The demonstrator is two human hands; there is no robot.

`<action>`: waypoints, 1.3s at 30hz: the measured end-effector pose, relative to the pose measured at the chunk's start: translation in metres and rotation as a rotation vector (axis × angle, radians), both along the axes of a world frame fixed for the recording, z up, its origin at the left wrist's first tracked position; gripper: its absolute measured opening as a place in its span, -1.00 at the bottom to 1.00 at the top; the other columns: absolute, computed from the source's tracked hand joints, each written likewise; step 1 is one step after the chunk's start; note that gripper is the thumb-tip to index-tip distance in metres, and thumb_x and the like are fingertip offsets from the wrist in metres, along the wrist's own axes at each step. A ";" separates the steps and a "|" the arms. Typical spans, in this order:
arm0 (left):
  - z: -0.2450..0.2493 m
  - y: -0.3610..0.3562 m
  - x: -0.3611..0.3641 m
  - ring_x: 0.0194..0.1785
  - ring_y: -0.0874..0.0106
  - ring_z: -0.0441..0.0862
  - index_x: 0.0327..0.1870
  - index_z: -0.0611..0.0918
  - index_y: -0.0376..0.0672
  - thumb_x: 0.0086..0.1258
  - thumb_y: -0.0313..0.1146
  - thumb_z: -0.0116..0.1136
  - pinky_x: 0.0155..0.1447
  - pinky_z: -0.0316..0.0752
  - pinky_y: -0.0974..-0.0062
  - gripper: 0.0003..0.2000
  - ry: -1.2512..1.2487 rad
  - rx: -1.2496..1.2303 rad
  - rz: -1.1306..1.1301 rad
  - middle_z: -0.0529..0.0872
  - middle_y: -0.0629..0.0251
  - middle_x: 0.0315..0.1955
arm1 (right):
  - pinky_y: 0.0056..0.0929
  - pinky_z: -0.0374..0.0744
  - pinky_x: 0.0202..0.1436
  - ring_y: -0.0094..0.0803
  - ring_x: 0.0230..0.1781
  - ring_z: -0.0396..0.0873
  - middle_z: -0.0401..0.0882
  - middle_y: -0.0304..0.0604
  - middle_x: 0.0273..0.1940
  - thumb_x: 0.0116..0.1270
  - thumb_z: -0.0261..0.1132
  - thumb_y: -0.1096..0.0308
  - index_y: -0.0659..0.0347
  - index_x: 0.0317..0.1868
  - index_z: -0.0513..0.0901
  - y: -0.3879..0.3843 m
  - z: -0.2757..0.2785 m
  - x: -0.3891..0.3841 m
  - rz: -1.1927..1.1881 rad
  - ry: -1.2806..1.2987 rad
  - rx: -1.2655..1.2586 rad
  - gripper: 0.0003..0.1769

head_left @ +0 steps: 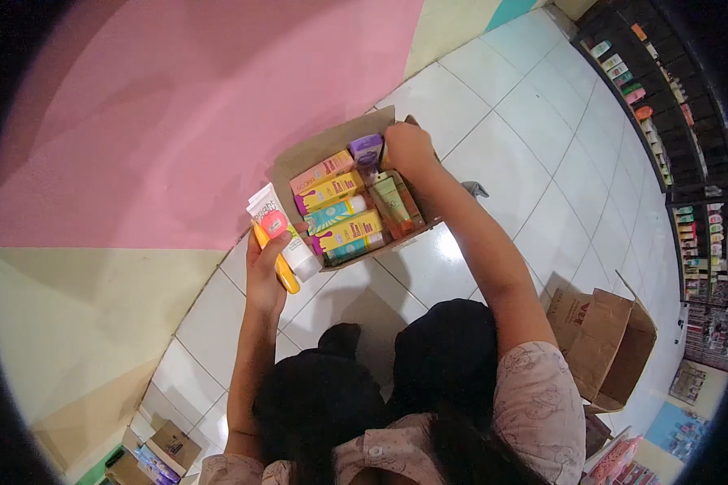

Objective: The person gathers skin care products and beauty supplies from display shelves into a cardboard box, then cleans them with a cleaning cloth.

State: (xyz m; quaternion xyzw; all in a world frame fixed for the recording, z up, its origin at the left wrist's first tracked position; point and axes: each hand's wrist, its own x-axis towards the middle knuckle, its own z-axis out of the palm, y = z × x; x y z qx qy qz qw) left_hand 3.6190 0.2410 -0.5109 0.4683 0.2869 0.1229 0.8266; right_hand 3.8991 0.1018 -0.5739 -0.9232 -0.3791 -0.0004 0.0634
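My left hand [265, 271] is closed around a white tube [299, 257] with a red round print, together with a yellow tube [285, 276], just left of an open cardboard box [295, 158]. Over the box's far right corner is my right hand [408, 149], curled, its fingertips hidden, beside a purple carton [366, 151]. Inside the box lie a pink carton [323, 170], yellow cartons [329, 191], a teal-and-white tube [336, 212] and a green-labelled bottle [391, 202] with amber contents.
White floor tiles [534, 121] surround the box, and a pink and cream wall [218, 121] rises on the left. Another open cardboard box [607, 343] sits at right. Dark shelves [663, 89] with products line the far right. A smaller box [172, 444] stands at lower left.
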 end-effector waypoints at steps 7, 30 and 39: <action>-0.001 0.001 0.000 -0.04 0.25 0.63 0.30 0.27 -0.17 0.32 -0.31 0.09 -0.01 0.61 0.27 -0.47 0.023 0.002 0.002 0.58 -0.04 -0.01 | -0.15 0.62 -0.17 -0.05 -0.21 0.65 0.67 0.05 -0.31 0.12 0.19 0.43 0.24 -0.36 0.68 -0.009 0.030 0.008 -0.145 0.071 0.118 -0.85; 0.000 -0.001 -0.001 -0.06 0.28 0.62 0.31 0.25 -0.16 0.31 -0.28 0.07 -0.03 0.61 0.30 -0.45 0.011 0.017 0.000 0.58 -0.04 -0.02 | -0.22 0.62 -0.17 -0.15 -0.18 0.65 0.60 -0.02 -0.18 0.07 0.39 0.06 0.19 -0.23 0.69 -0.010 -0.022 -0.011 0.090 0.033 -0.184 -0.62; 0.002 -0.001 -0.001 -0.07 0.26 0.62 0.33 0.22 -0.14 0.29 -0.25 0.10 -0.05 0.61 0.30 -0.41 0.033 0.005 -0.007 0.57 -0.05 0.00 | -0.20 0.61 -0.06 -0.18 -0.07 0.65 0.68 0.06 -0.15 0.06 0.38 -0.02 0.24 -0.22 0.71 -0.006 0.011 -0.017 0.063 0.367 -0.406 -0.52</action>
